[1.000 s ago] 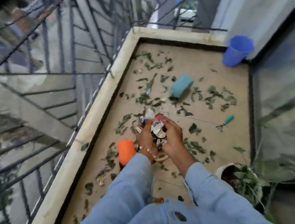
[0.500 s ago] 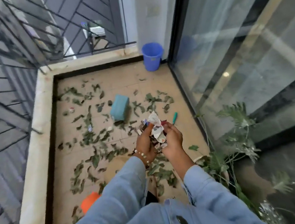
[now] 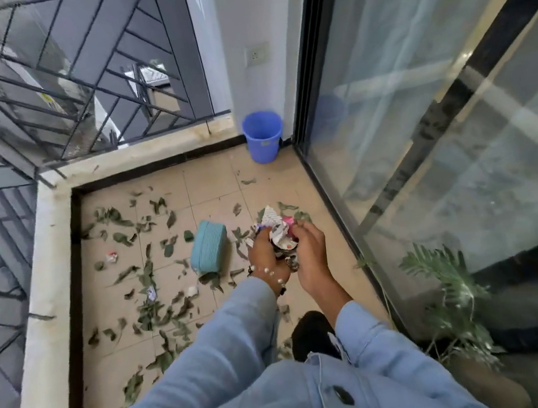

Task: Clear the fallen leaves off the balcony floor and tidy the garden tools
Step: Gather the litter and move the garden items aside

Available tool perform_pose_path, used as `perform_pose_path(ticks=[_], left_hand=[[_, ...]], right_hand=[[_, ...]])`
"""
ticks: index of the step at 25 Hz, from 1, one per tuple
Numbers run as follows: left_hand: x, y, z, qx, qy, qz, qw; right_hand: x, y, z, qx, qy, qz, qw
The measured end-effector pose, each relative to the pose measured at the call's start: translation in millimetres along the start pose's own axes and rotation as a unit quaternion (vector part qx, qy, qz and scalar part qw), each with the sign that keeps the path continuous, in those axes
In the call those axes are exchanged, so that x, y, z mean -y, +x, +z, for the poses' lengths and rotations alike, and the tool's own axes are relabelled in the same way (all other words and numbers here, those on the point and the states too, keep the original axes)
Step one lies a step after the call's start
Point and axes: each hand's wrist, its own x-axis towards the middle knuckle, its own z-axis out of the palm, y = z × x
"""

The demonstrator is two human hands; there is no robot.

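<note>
Both my hands are clamped on one wad of crumpled paper scraps (image 3: 279, 237): my left hand (image 3: 262, 251) cups it from one side with curled fingers, my right hand (image 3: 308, 250) closes on it from the other. A bead bracelet (image 3: 272, 274) sits on my left wrist. The wad is held above the floor, just right of the teal box (image 3: 208, 248), which I take as reference.

Fallen leaves (image 3: 154, 282) remain scattered over the tiled floor (image 3: 209, 181), lying left of, in front of and beyond the box; some touch its near end. Small paper bits (image 3: 112, 257) lie well left of it.

The blue bucket (image 3: 264, 135) stands upright in the far corner, beyond and right of the box, against the glass door (image 3: 420, 113). A potted plant (image 3: 445, 286) stands near right, beside the door track. The railing (image 3: 36, 81) and kerb (image 3: 42, 270) bound the left side.
</note>
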Motion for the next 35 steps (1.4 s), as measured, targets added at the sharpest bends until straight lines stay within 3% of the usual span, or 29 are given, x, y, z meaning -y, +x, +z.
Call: perform_pose_path(ticks=[5, 9, 15, 21, 26, 30, 35], left_hand=[[-43, 77, 48, 0.019, 0.024, 0.005, 1.000], [-100, 148, 111, 0.024, 0.037, 0.006, 0.999], [-190, 241, 188, 0.043, 0.014, 0.046, 0.998], [-269, 342, 224, -0.029, 0.017, 0.038, 0.999], [-347, 425, 266, 0.044, -0.005, -0.058, 0.997], [-390, 480, 301, 0.053, -0.001, -0.101, 0.993], [-402, 564, 333, 0.006, 0.112, -0.144, 0.983]], right_hand=[[24, 101, 38, -0.050, 0.050, 0.037, 0.997], [67, 204, 84, -0.087, 0.013, 0.063, 0.994], [122, 342, 164, -0.009, -0.115, 0.035, 0.993], [137, 431, 233, 0.088, -0.117, 0.064, 0.987], [151, 522, 295, 0.031, -0.115, 0.070, 0.990], [166, 582, 326, -0.030, -0.048, 0.113, 0.992], [165, 676, 328, -0.116, -0.001, 0.166, 0.979]])
